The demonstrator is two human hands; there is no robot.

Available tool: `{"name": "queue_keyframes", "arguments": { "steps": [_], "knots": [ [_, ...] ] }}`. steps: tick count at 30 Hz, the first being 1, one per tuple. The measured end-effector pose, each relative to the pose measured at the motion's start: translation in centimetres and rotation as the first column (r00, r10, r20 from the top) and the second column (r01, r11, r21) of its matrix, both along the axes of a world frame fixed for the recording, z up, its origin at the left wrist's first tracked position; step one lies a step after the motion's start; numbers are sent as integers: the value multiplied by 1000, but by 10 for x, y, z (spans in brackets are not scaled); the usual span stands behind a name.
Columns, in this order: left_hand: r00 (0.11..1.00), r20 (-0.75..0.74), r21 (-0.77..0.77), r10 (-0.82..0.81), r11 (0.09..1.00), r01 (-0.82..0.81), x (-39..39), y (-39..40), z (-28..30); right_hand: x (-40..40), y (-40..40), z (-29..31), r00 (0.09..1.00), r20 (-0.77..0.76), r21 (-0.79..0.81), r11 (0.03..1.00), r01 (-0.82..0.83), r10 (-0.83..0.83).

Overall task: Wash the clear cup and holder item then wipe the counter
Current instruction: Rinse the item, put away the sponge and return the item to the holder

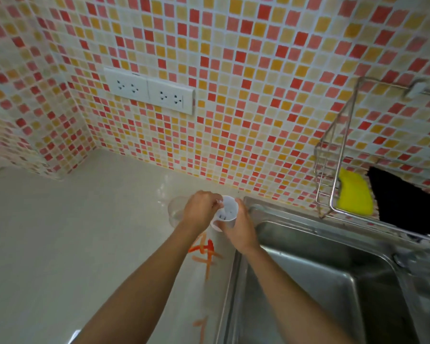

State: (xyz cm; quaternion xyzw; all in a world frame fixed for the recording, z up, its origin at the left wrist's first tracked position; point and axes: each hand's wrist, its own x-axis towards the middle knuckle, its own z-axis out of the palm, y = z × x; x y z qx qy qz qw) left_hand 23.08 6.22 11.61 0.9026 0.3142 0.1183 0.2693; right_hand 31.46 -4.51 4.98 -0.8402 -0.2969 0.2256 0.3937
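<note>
Step in hand: picking up, I'd judge; both hands are on the white holder [226, 211] at the back of the tabletop [60, 232], right beside the sink [308, 269], and no washing has begun.
Left hand [201, 211]: fingers curled over the holder's rim, pinching its near-left edge.
Right hand [238, 228]: wrapped round the holder's right side, thumb up along the wall.
Holder: upright or nearly so; looking into it I see a perforated bottom with small dark slots and nothing else inside.
Clear cup [175, 211]: on the tabletop just left of the holder, partly hidden behind the left hand; it looks empty, though that is hard to tell through clear plastic.
Sink: steel basin, dry-looking, nothing in it that I can see.
Wire rack [333, 170]: on the tiled wall above the sink, holding a yellow sponge [355, 194].
Tabletop marks: orange-red smears [205, 252] near the sink edge, not yet wiped.
Next move: probably carry the holder rightward over the basin; it needs a firm grip and water, and the tap is not in view.
</note>
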Motion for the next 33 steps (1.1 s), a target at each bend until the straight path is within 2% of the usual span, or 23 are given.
{"name": "queue_keyframes", "arguments": {
  "steps": [4, 10, 13, 16, 22, 33],
  "knots": [
    [998, -50, 29, -30, 999, 31, 8, 11, -7, 3, 9, -2, 999, 32, -17, 999, 30, -29],
    [985, -91, 18, -145, 989, 147, 13, 22, -8, 2, 12, -7, 998, -37, 25, 998, 55, -54],
    [982, -92, 71, -166, 982, 173, 16, 28, -8, 2, 12, -5, 998, -14, 2, 998, 56, -56],
    [967, -145, 46, -210, 975, 219, 21, 27, -1, 2, 13, -4, 999, 6, -14, 998, 54, -54],
    [955, -187, 6, -229, 972, 235, 27, 29, 1, 2, 13, -1, 999, 4, -13, 999, 39, -39],
    [959, -167, 51, -231, 969, 242, 33, 25, -3, 0, 12, 2, 999, 10, -8, 999, 50, -50]
  ]
}}
